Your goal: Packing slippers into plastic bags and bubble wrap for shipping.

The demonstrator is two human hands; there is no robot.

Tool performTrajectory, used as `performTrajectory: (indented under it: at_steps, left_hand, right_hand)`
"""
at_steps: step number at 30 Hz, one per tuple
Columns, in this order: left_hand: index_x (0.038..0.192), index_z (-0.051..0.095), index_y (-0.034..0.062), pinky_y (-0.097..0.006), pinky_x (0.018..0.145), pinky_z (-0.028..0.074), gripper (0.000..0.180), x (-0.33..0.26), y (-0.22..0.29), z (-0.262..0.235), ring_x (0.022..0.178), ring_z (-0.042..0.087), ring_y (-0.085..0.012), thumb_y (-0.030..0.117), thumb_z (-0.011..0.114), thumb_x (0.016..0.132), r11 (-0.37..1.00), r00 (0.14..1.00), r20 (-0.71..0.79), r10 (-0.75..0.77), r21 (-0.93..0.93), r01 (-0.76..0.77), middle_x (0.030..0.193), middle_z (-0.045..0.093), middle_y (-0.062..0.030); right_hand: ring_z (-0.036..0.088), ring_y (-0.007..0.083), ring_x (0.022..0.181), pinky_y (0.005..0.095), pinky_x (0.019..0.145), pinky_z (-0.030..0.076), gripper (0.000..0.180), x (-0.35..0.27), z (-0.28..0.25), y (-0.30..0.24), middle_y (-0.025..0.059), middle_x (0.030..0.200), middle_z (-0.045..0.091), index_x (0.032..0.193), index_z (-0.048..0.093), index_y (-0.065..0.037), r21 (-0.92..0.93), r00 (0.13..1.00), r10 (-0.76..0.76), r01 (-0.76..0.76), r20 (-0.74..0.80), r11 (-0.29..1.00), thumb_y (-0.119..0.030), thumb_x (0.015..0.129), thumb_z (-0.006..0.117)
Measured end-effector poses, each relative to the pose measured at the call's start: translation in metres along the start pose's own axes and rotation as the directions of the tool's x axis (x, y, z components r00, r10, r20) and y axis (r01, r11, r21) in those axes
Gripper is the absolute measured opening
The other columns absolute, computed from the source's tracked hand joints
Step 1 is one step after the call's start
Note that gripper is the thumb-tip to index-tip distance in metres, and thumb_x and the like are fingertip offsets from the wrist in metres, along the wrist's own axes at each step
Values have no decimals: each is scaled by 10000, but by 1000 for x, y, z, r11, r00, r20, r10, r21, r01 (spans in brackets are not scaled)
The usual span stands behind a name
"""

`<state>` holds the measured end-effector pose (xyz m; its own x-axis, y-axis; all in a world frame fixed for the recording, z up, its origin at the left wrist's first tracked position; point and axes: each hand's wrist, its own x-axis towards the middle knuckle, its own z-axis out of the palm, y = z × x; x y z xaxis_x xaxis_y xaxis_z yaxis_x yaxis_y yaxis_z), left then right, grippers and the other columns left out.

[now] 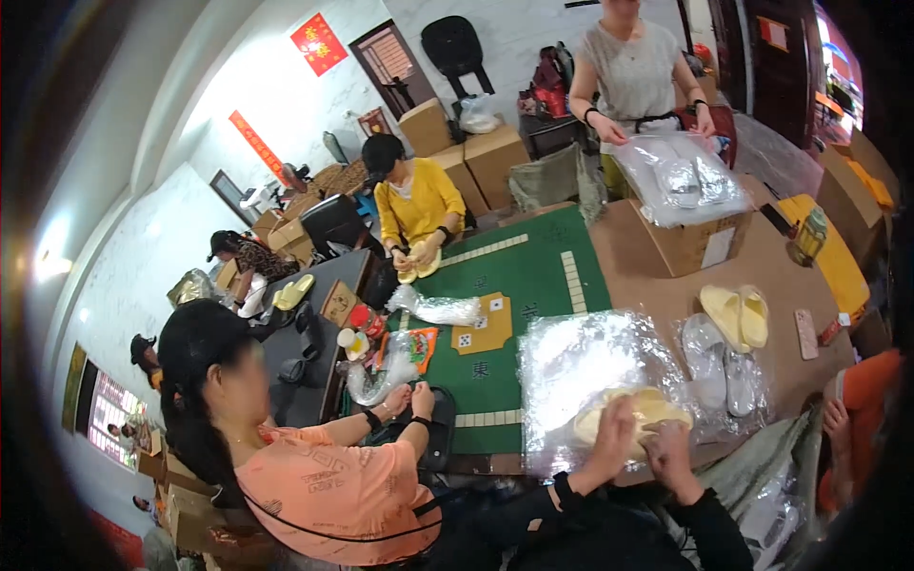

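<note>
A pair of pale yellow slippers [651, 405] is held low over the near edge of the table. My left hand [614, 445] lies along the slippers' near side, fingers stretched up against them and the thumb hidden. From the right, my right hand [670, 459] is closed on their edge, knuckles up; whatever lies inside its fingers cannot be made out. Just beyond the slippers spreads a pile of shiny clear plastic bags [595, 357]. Right of it, another yellow pair [735, 319] lies on the brown table beside clear-wrapped slippers [722, 366].
A green mat [562, 249] with rows of white tiles covers the table's middle. A co-worker in orange [333, 476] sits close on my left. Across, a standing person holds a clear bag [681, 176] over a cardboard box [687, 243]. A pink phone [805, 335] lies far right.
</note>
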<state>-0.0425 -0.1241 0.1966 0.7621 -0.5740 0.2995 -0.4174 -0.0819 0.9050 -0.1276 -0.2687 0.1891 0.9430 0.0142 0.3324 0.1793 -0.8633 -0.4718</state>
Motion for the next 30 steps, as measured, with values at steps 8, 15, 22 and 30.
performTrajectory:
  at_steps: [8,15,22,30]
  left_hand:
    - [1329,371,14,-374,994,336,438,-19,-94,-32,1136,449,-363,258,336,967,528,608,-11,-794,-507,681,1292,441,-208]
    - [1304,449,139,-472,942,391,495,-80,-170,-29,1159,421,-450,305,501,841,703,760,340,-554,680,207,1154,513,-296]
    - [1340,401,278,-595,956,282,575,-94,-151,-5,1284,225,-485,359,550,791,507,770,189,-610,839,196,1362,213,-380]
    - [1350,387,264,-600,976,246,583,-97,-149,-7,1283,206,-501,383,541,800,468,712,162,-683,845,257,1363,186,-397]
  right_hand:
    - [554,271,887,426,864,381,88,4,-92,-25,71,889,626,812,647,-78,172,884,145,-75,-445,982,-140,813,585]
    - [554,308,757,380,712,431,127,78,-112,5,123,826,617,874,625,-51,35,929,25,-13,-369,999,-158,855,560]
    - [561,287,859,358,738,430,148,119,-161,49,126,913,621,937,631,-41,403,671,315,-26,-671,915,-154,853,584]
    - [513,313,1068,456,1004,273,240,111,-99,121,139,1120,580,902,669,-70,-244,850,112,-271,-514,931,-277,854,557]
